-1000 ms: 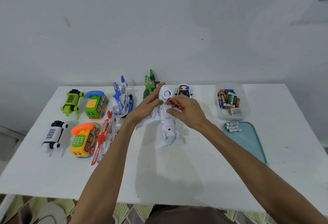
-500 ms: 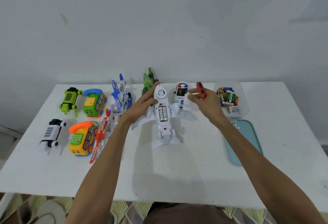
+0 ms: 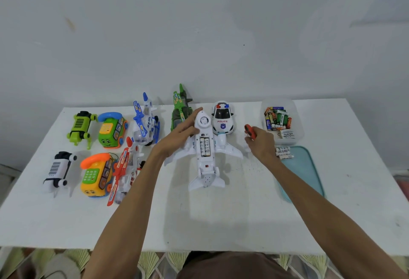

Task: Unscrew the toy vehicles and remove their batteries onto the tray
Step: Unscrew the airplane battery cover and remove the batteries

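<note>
Here, a white plastic toy airplane [image 3: 205,163] lies belly-up near the middle of the white counter [image 3: 221,223], nose pointing away. Its battery compartment is uncovered, and two white cylindrical batteries [image 3: 205,147] sit side by side inside it.

The left hand [image 3: 177,135] holds the airplane by its front end, with the fingers [image 3: 195,114] curved along the nose. The right hand [image 3: 263,143] sits just right of the wing, not touching the toy. Its fingers [image 3: 251,142] are closed around a small orange-handled screwdriver [image 3: 249,131]. Something small and white shows under that hand, too unclear to name.

Further right lies a flat teal plastic tray [image 3: 309,168] with a few loose white cells [image 3: 284,153] at its far end. Behind it is a clear plastic tub [image 3: 297,137] of mixed batteries.

The step in hand looks like lifting the two batteries out. It likely goes best with the left hand pinning the body flat and the screwdriver set aside. Each battery can then be levered up from its spring end and carried across to the tray.
</note>
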The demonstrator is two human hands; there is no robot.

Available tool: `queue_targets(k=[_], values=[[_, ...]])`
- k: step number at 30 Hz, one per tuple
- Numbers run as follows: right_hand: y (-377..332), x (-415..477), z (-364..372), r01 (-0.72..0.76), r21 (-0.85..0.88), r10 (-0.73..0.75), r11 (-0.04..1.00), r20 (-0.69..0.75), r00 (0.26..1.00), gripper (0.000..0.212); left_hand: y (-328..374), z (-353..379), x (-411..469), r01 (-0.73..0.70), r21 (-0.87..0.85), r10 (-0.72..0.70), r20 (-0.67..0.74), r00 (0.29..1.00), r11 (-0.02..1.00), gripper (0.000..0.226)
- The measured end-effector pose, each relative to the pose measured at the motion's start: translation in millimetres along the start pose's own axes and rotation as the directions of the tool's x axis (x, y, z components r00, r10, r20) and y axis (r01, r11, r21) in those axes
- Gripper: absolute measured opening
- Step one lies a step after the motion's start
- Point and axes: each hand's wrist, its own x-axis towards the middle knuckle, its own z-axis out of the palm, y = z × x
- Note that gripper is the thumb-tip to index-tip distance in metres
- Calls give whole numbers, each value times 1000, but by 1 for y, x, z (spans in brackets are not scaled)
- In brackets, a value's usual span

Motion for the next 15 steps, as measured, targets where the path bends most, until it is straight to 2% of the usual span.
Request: queue_targets(k=[2,5,7,10,15], values=[[-1,-4,1,14,-55,-16,998,-41,999,21,0,0,0,-1,0,1,-2,1000,1000,68],[-4,-7,0,-8,-6,8,1000,-89,996,21,0,-1,-1,0,-9,0,-5,1000,1000,68],[-5,-5,1,-33,25,34,999,-61,998,21,0,0,-2,-1,-9,1,-12,1000,1000,68],[-4,-5,3,-46,-33,46,998,-6,999,22,-2,-1,-2,-6,-9,6,-17,1000,1000,67],[-15,-11,-8,-33,-20,33,999,-28,999,34,-1,0,-2,-4,1,4,-14,1000,1000,67]])
